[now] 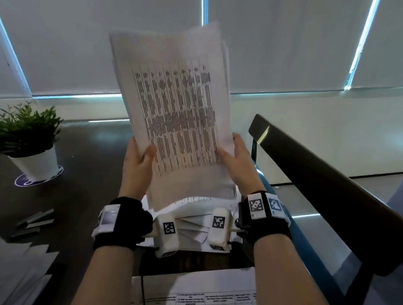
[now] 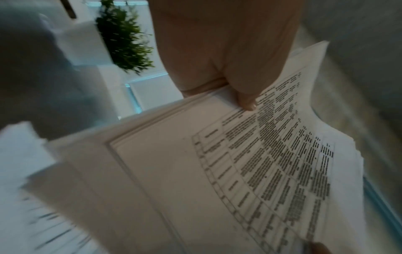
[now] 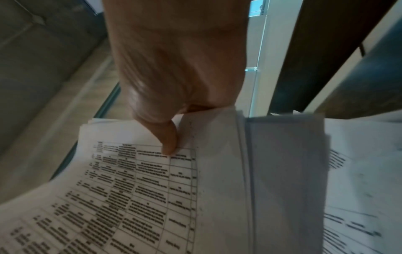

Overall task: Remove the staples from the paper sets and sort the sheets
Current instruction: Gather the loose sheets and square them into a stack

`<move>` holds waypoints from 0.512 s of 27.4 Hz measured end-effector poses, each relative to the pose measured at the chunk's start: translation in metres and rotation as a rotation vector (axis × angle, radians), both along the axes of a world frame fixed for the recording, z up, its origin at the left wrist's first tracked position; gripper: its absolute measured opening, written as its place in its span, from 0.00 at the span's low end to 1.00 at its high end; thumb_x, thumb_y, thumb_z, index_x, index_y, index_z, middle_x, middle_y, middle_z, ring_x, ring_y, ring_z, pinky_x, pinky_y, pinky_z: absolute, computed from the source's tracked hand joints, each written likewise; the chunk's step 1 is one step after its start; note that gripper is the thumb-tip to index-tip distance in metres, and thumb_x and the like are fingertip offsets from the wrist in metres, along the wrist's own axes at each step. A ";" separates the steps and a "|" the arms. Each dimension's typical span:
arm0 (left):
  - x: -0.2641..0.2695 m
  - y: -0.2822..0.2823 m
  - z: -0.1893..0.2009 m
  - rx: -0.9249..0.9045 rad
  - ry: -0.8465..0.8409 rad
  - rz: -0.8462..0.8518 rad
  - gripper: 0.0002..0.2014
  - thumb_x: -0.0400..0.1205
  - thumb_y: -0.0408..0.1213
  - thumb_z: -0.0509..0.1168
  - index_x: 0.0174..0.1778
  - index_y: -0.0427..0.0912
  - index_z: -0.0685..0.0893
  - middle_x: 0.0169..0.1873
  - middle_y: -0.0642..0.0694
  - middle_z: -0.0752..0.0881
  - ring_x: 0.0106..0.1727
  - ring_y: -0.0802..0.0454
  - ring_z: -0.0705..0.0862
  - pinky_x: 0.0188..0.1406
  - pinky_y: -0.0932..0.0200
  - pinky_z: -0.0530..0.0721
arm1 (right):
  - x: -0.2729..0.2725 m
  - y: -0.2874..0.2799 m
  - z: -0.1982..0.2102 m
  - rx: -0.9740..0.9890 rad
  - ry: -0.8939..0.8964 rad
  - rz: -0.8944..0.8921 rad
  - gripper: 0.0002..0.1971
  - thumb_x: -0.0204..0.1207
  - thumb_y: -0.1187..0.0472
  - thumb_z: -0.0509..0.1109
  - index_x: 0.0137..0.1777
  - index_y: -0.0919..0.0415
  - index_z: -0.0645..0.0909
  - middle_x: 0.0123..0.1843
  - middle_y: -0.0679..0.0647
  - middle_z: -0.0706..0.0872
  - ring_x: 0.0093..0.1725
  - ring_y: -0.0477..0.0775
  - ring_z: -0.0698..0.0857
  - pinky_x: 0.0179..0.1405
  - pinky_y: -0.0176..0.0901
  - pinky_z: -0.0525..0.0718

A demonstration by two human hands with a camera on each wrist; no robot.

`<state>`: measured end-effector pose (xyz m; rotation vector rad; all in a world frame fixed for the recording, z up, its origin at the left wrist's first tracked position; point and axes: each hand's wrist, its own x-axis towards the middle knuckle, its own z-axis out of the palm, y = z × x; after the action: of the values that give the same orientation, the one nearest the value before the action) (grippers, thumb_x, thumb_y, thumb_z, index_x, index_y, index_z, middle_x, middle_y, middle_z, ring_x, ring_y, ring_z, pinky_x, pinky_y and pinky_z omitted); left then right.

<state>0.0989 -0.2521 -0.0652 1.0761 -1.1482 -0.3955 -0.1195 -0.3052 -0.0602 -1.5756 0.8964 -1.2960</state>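
Paper stack (image 1: pixel 176 111) held upright, long axis vertical, between left hand (image 1: pixel 137 165) and right hand (image 1: pixel 240 164); each side edge gripped, thumbs on front sheet; both hands equally near.

Matt printed paper stack (image 1: pixel 176 111), glossy dark table (image 1: pixel 86 183), white plastic pot (image 1: pixel 39 165)

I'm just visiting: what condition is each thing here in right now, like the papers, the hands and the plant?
Stack of papers: held upright above the table, printed table facing the person, bottom edges resting on more paper.
Left hand: grips the stack's left edge, thumb on the front.
Right hand: grips the right edge, thumb on the front.
Loose sheets: fanned out on the table under the stack.
Potted plant: upright on the table, at the left.
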 end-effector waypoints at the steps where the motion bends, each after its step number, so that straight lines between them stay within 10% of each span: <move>1: -0.004 0.000 0.007 -0.025 -0.030 0.017 0.08 0.84 0.41 0.61 0.54 0.62 0.75 0.55 0.46 0.85 0.56 0.48 0.86 0.55 0.43 0.86 | 0.000 -0.001 0.005 -0.006 -0.023 0.011 0.21 0.84 0.59 0.68 0.75 0.53 0.70 0.65 0.47 0.85 0.62 0.50 0.87 0.63 0.57 0.86; 5: -0.015 0.003 0.001 0.018 -0.090 0.086 0.11 0.84 0.29 0.61 0.60 0.44 0.75 0.46 0.56 0.84 0.44 0.71 0.84 0.41 0.71 0.83 | -0.009 0.001 0.000 0.104 -0.069 -0.014 0.20 0.71 0.51 0.80 0.61 0.53 0.84 0.54 0.48 0.92 0.54 0.51 0.90 0.58 0.56 0.87; 9: -0.008 0.001 -0.033 0.367 0.016 -0.072 0.13 0.78 0.22 0.59 0.51 0.40 0.83 0.46 0.44 0.86 0.53 0.43 0.83 0.46 0.56 0.80 | -0.011 0.005 -0.033 0.408 0.059 0.200 0.13 0.77 0.68 0.73 0.55 0.51 0.81 0.53 0.50 0.90 0.56 0.54 0.87 0.46 0.48 0.86; 14: 0.002 -0.011 -0.030 0.358 0.131 0.077 0.16 0.64 0.45 0.66 0.44 0.41 0.83 0.43 0.41 0.87 0.40 0.50 0.80 0.41 0.52 0.79 | -0.013 0.020 -0.022 0.418 -0.081 0.137 0.11 0.83 0.81 0.54 0.58 0.81 0.76 0.37 0.58 0.74 0.49 0.60 0.85 0.52 0.43 0.82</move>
<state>0.1004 -0.2628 -0.0951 1.3793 -0.9366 -0.6172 -0.1325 -0.2850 -0.0825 -1.2254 0.9213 -0.9914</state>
